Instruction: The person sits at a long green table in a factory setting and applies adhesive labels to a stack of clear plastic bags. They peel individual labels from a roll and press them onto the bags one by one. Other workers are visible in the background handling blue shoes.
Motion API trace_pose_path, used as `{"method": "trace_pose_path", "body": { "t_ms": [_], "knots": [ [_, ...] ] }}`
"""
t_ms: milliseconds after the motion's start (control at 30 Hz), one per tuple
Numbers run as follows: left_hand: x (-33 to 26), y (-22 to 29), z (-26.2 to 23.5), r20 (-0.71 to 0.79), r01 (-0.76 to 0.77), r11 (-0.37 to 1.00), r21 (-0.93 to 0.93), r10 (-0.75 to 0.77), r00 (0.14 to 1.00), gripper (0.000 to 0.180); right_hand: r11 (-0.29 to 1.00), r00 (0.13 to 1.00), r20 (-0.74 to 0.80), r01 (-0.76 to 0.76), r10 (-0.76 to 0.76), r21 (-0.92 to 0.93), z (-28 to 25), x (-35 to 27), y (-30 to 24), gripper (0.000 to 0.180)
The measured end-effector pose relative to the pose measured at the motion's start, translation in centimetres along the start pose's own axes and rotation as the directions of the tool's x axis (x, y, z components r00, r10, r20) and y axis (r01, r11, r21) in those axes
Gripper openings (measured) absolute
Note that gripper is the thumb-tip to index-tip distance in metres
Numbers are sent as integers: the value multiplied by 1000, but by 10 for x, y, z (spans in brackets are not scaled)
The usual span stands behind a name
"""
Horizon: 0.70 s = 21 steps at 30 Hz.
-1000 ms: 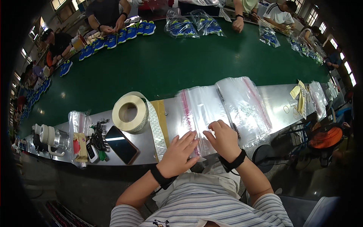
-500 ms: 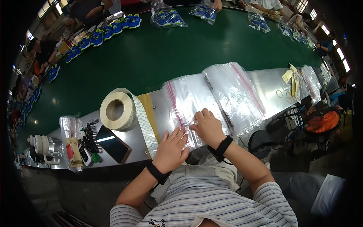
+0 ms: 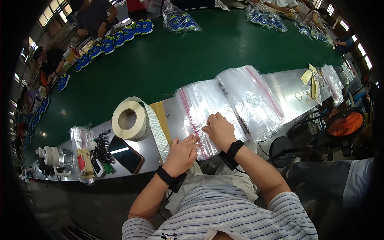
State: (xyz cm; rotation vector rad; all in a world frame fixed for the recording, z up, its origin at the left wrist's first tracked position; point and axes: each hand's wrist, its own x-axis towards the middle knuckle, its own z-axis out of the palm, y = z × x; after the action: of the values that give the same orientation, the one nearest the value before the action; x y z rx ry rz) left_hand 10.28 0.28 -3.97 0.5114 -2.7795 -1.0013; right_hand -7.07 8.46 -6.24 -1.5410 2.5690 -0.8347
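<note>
Clear bags [image 3: 208, 108] (red-striped seals), green belt [image 3: 168, 60], blue shoes [image 3: 120, 36].

1. The right hand [image 3: 220, 130] covers part of the clear bag stack [image 3: 208, 116], and what its fingertips pinch is too small to tell.
2. The left hand [image 3: 182, 154] hides the stack's near edge.
3. Small items beside the phone [image 3: 126, 154] are too cluttered to identify.
4. The worktop [image 3: 288, 92] bends away into the dark rim.

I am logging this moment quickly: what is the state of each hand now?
Left hand: open, fingers resting flat on the clear plastic bags.
Right hand: curled, pinching the bags' edge.
</note>
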Motion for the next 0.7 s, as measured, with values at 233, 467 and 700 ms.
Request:
{"method": "trace_pose_path", "body": {
  "t_ms": [233,467,700],
  "knots": [
    [2,-6,-1,13,14,1000,-11,-13,1000,28,994,994,57,-90,93,-58,1,4,0,29],
    [0,-3,2,0,30,999,-33,-30,1000,28,996,995,45,-90,89,25,-2,2,-2,22],
    [0,-8,7,-78,29,993,-114,-38,996,26,987,980,-123,-160,159,4,6,3,4,13]
  ]
}}
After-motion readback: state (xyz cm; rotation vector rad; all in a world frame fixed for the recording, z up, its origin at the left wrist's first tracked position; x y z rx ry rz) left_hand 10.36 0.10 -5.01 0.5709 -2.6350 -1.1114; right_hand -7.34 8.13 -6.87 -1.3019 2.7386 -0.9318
